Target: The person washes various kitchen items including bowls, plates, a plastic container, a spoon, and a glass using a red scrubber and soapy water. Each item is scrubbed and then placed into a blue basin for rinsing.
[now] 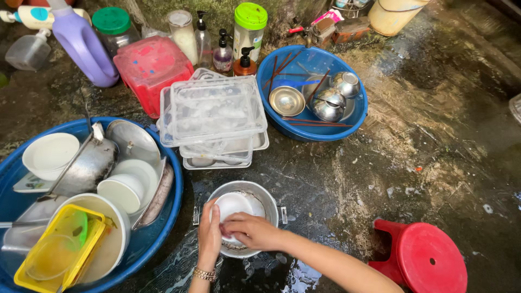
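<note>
My left hand [209, 228] grips the rim of a white bowl [233, 206] while my right hand [251, 230] presses across its inside, both directly over the metal pot [266, 198] on the wet ground. Beyond it stand stacked clear containers [214, 111], a red box [151, 64], pump bottles [222, 54].

White bowl [234, 205]: we see only its upper part; both hands cover the rest.
Left hand [209, 230]: our forearm is cut off at 6 o'clock.
Right hand [251, 230]: its palm side is hidden from us.
Big blue basin [172, 202]: cut off at 8 o'clock.
Red stool [427, 265]: cut off at 5 o'clock.
Cream bucket [392, 15]: cut off at 1 o'clock.
Clear lidded boxes [214, 111]: we cannot tell their contents.
</note>
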